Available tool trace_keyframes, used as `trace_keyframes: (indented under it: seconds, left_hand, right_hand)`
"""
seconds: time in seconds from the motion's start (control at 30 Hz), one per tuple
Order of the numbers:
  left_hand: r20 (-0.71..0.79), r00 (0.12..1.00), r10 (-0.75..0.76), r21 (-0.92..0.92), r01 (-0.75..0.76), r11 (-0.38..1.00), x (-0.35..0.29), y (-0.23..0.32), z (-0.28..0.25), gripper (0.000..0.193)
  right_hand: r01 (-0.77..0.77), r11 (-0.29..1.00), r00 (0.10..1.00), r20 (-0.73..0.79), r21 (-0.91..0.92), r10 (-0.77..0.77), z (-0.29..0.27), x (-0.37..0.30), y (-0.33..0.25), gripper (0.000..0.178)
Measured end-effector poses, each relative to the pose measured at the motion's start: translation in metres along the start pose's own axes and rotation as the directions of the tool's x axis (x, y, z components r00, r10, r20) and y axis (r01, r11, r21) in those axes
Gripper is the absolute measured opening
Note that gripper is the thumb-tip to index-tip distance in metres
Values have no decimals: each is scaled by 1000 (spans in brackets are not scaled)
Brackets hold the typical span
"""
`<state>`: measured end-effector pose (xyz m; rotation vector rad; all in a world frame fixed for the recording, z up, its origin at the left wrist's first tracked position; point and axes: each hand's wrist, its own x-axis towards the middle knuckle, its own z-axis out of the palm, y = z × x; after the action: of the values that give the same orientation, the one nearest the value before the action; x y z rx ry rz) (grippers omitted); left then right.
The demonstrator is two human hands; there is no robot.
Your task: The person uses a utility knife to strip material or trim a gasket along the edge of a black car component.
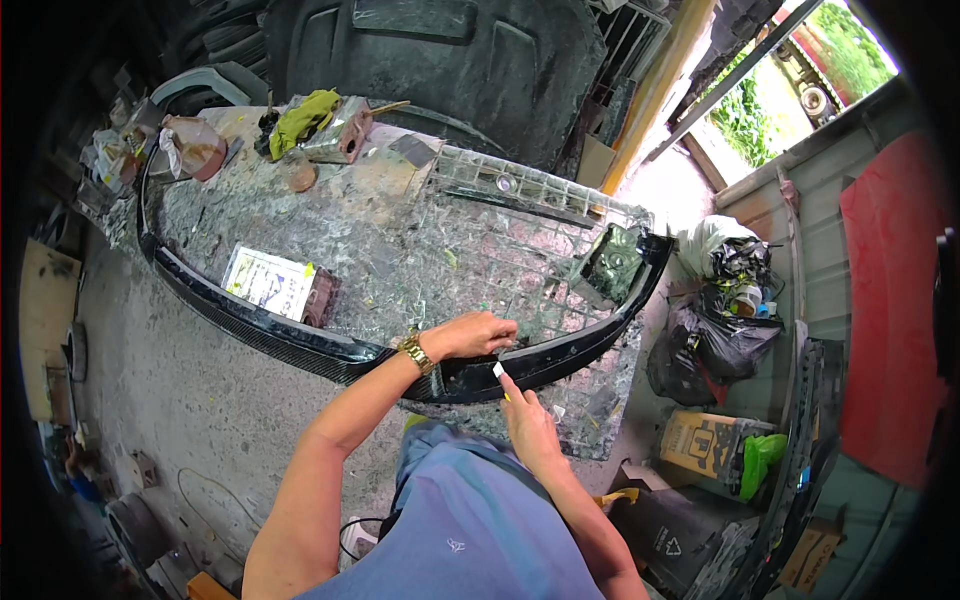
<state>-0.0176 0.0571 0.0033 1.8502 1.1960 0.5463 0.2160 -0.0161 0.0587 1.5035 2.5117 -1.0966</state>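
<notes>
Strip (575,362) beneath left hand (478,334), hold unclear; right hand (533,428) grips tool (498,370); bag (722,345) holds rubbish (748,299).

Open tabletop (385,245) beyond black strip (330,352)

A bumper lip (310,345) runs along the near side of the counter (370,240), its ends bending toward the far side. Within its curve, a rectangular container (268,280) lies beyond the left stretch and wire mesh (490,250) covers the right part. At the far left sits a tub (200,150); right of it, a rag (305,120) overlaps a tin (347,140). A car bonnet (430,70) stands behind the counter. To its right lies a rubbish bag (715,345), with a cardboard box (705,443) nearer the person.
</notes>
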Motion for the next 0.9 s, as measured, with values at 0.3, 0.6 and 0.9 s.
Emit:
trace_keyframes:
  seconds: [0.3, 0.6, 0.9]
  left_hand:
    - [-19, 1000, 2, 14, -2, 1000, 1, -4, 3, 19]
    - [-24, 1000, -10, 4, 10, 1000, 0, -2, 2, 19]
    - [-34, 999, -6, 14, 6, 1000, 3, -7, 5, 21]
  right_hand:
    - [-3, 1000, 1000, -1, 15, 4, -3, 6, -4, 52]
    - [9, 1000, 1000, 9, 0, -9, 1, 3, 2, 52]
    - [20, 1000, 999, -40, 17, -19, 5, 10, 2, 51]
